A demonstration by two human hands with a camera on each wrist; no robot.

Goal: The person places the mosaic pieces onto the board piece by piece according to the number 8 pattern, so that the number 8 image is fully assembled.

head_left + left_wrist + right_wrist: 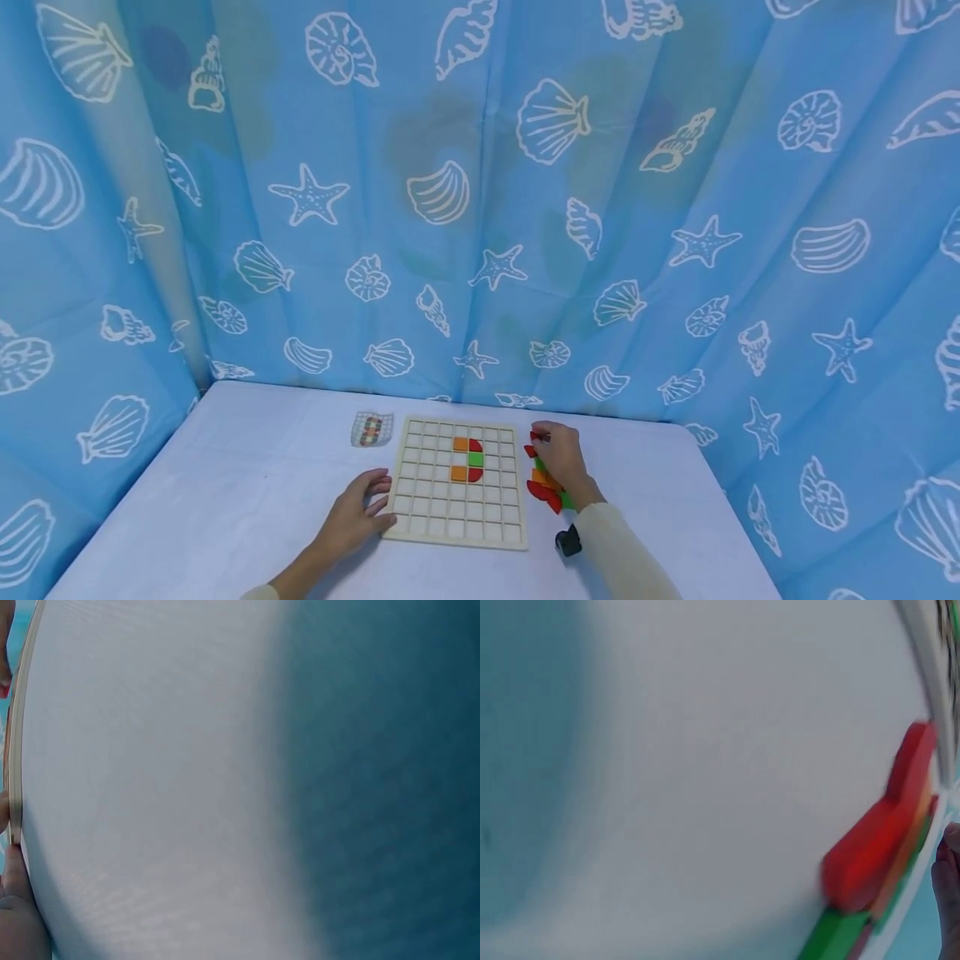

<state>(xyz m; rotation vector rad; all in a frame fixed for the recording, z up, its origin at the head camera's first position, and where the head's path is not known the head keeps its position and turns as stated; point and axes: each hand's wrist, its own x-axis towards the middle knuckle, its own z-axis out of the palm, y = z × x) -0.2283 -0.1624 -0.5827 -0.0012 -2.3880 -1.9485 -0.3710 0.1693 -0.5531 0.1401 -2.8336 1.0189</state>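
A pale wooden grid board (427, 527) lies on the table. Near its middle sit an upper orange square (461, 444), a lower orange square (458, 473), a green square (476, 459) and two rounded red pieces (475, 475). Beside the board's lower left edge is my left hand (354, 514), thumb at the corner and fingers along the side, relaxed. My right hand (558, 451) is at the far end of a pile of loose pieces (542, 490), right of the board. Its fingertips pinch a small red piece (535, 436), mostly hidden by the fingers.
Left of the board's far corner lies a small pattern card (372, 429) with a coloured design on a grid. A white cloth covers the table (247, 467). Blue shell-print curtains (480, 250) hang behind and at both sides. A black device (568, 542) sits by my right wrist.
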